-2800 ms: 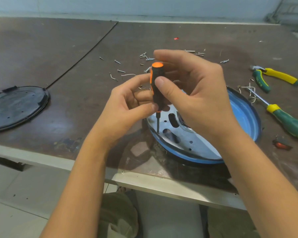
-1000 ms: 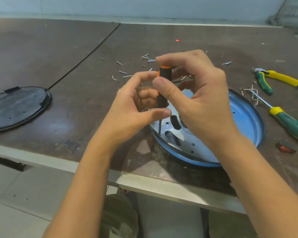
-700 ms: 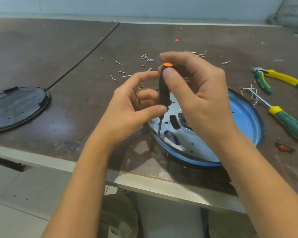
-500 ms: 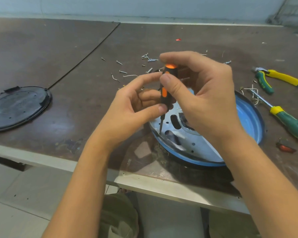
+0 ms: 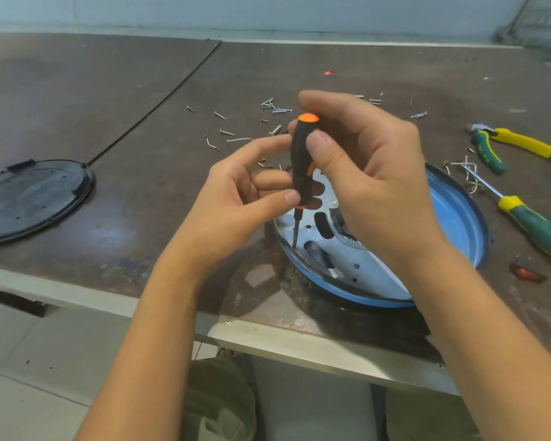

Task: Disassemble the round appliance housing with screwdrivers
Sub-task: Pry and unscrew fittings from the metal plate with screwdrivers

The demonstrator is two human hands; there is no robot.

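The right hand's (image 5: 372,186) thumb and fingers pinched the top of the screwdriver's (image 5: 301,160) black handle, just under its orange cap. The left hand's (image 5: 236,202) thumb and fingers pinched its lower end. The shaft stood nearly upright, with its tip at the left rim of the plate (image 5: 372,275). I could not tell whether it sat in a screw.

The plate was pale grey metal with oval slots and small holes. It lay inside the housing (image 5: 452,218), a shallow round blue shell with a dark rim, at the table's (image 5: 140,90) near edge, right of middle.

The housing looked light, thin and stiff, so it would probably slide or spin under torque. Its rim seemed the best hold, though the edges may be sharp.

Loose screws (image 5: 274,106) lay toward the far edge, and 1 black lid (image 5: 29,198) lay at the left edge.
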